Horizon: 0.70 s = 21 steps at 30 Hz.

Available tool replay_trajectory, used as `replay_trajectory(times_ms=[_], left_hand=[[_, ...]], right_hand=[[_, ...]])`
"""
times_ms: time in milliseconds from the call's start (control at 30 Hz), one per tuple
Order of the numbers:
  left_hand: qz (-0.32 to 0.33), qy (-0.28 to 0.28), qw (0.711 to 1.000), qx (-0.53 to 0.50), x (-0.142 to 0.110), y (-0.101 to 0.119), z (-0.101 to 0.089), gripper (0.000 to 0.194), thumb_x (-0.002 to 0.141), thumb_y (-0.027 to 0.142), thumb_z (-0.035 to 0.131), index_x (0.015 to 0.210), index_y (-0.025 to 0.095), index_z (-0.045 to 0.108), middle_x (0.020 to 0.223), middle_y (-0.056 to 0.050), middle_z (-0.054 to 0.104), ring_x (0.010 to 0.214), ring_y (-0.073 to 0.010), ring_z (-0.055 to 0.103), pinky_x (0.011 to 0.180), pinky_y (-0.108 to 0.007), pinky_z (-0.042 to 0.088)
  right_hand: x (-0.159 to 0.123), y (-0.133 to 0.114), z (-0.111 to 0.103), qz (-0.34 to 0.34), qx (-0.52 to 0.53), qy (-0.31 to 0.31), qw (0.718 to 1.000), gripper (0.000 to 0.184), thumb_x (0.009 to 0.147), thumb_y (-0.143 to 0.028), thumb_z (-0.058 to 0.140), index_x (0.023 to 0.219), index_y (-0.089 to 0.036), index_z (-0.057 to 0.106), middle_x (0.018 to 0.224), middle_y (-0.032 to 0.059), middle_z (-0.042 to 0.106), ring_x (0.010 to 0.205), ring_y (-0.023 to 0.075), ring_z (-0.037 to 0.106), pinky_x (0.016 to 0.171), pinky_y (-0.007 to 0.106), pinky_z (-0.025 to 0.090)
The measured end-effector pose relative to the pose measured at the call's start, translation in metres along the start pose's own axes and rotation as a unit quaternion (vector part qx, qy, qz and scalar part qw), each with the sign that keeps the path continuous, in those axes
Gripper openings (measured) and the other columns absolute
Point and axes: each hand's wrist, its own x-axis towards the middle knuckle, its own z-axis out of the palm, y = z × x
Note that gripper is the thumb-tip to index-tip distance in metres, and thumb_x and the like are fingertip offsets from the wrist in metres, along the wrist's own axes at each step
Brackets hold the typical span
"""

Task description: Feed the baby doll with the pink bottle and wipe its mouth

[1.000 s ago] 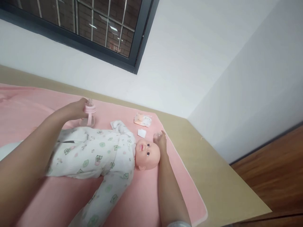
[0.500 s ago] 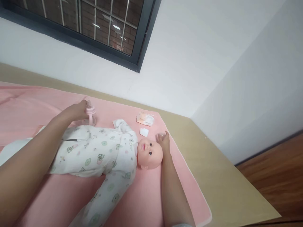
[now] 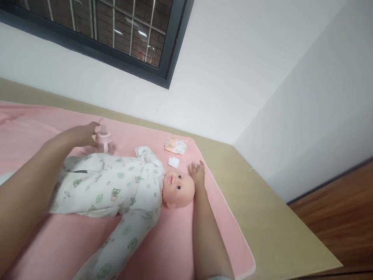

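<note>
A baby doll (image 3: 176,189) in a white romper with green prints lies on its back on a pink mat (image 3: 180,245), head to the right. A pink baby bottle (image 3: 104,140) stands upright on the mat beyond the doll's body. My left hand (image 3: 81,134) is just left of the bottle with its fingers spread, at most brushing it. My right hand (image 3: 198,175) rests on the mat behind the doll's head. Its fingers curl round a small clear cap (image 3: 196,166).
A small packet of wipes (image 3: 175,145) and a folded white pad (image 3: 173,162) lie on the mat past the doll's head. The mat covers a beige table (image 3: 268,217) set against a white wall under a dark-framed window. Wooden floor shows at the right.
My left hand, which gripped the bottle's top, has loosened and drawn slightly left, leaving the bottle standing. My right hand stayed by the doll's head. The view shifted a little.
</note>
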Motion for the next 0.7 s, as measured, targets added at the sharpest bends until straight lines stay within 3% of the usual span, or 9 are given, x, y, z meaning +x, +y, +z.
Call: replay_trajectory(times_ms=[67,133,200,267,367,433,500,567,700], left_hand=[[-0.046,0.03,0.998,0.043,-0.012,0.014,-0.014,0.113,0.053,0.063,0.064,0.143,0.007,0.024,0.122,-0.022,0.057,0.101,-0.0419,0.058,0.079,-0.048,0.045],[-0.059,0.082,0.992,0.079,-0.028,0.037,-0.024,0.097,0.064,0.062,0.058,0.142,0.012,0.028,0.124,-0.018,0.057,0.103,-0.0376,0.058,0.083,-0.046,0.046],[0.002,0.143,0.988,0.063,-0.044,0.067,-0.025,0.075,0.074,0.059,0.051,0.135,0.017,0.038,0.118,-0.011,0.062,0.099,-0.0306,0.061,0.084,-0.043,0.047],[0.095,0.138,0.986,0.016,-0.058,0.102,-0.017,0.063,0.077,0.059,0.048,0.128,0.021,0.047,0.113,-0.007,0.064,0.098,-0.0273,0.062,0.081,-0.039,0.049],[0.204,0.006,0.978,-0.045,-0.065,0.154,0.008,0.057,0.078,0.059,0.046,0.118,0.018,0.055,0.112,-0.008,0.065,0.101,-0.0256,0.061,0.085,-0.034,0.048],[0.239,-0.076,0.967,-0.043,-0.061,0.184,0.027,0.052,0.076,0.057,0.05,0.112,0.02,0.06,0.11,-0.007,0.066,0.097,-0.0251,0.063,0.081,-0.033,0.05],[0.292,-0.21,0.932,-0.05,-0.052,0.207,0.045,0.051,0.077,0.055,0.05,0.11,0.019,0.061,0.119,-0.009,0.063,0.102,-0.026,0.061,0.084,-0.032,0.048],[0.301,-0.294,0.906,-0.053,-0.041,0.224,0.062,0.052,0.076,0.057,0.051,0.107,0.016,0.063,0.117,-0.011,0.064,0.099,-0.0254,0.063,0.083,-0.031,0.049],[0.27,-0.388,0.88,-0.029,-0.025,0.242,0.089,0.06,0.073,0.066,0.053,0.101,0.014,0.067,0.106,-0.015,0.068,0.09,-0.0272,0.065,0.077,-0.032,0.052]], right_hand=[[0.004,0.003,0.002,0.006,0.004,0.0,1.0,0.076,0.083,-0.057,0.04,0.14,-0.008,0.032,0.135,0.0258,0.043,0.13,0.0356,0.037,0.103,0.052,0.032],[0.006,0.005,0.005,0.006,0.004,0.007,1.0,0.076,0.083,-0.059,0.039,0.139,-0.008,0.033,0.134,0.0259,0.043,0.129,0.0367,0.037,0.103,0.053,0.032],[0.007,0.005,0.008,0.0,0.001,0.029,1.0,0.076,0.083,-0.059,0.037,0.138,-0.005,0.035,0.133,0.0266,0.043,0.127,0.0374,0.037,0.103,0.053,0.03],[0.006,0.001,0.008,-0.018,-0.004,0.06,0.998,0.076,0.084,-0.059,0.035,0.135,-0.003,0.036,0.131,0.0267,0.043,0.127,0.0369,0.037,0.104,0.052,0.029],[0.0,-0.009,0.004,-0.081,-0.006,0.135,0.987,0.065,0.088,-0.055,0.032,0.129,-0.007,0.043,0.127,0.0229,0.047,0.124,0.0324,0.038,0.103,0.048,0.032],[-0.005,-0.016,-0.001,-0.131,-0.004,0.187,0.974,0.053,0.091,-0.049,0.028,0.121,-0.011,0.049,0.119,0.0189,0.052,0.119,0.0281,0.042,0.101,0.045,0.034],[-0.008,-0.021,-0.004,-0.172,-0.002,0.209,0.963,0.043,0.093,-0.041,0.026,0.112,-0.013,0.054,0.11,0.0154,0.056,0.111,0.0246,0.046,0.097,0.041,0.037],[-0.011,-0.025,-0.004,-0.203,0.0,0.196,0.959,0.039,0.094,-0.034,0.025,0.104,-0.015,0.057,0.102,0.0125,0.059,0.102,0.0219,0.049,0.092,0.038,0.039],[-0.015,-0.03,0.005,-0.233,-0.011,0.129,0.964,0.035,0.093,-0.027,0.025,0.093,-0.017,0.059,0.09,0.0091,0.06,0.093,0.0197,0.051,0.085,0.034,0.04]])
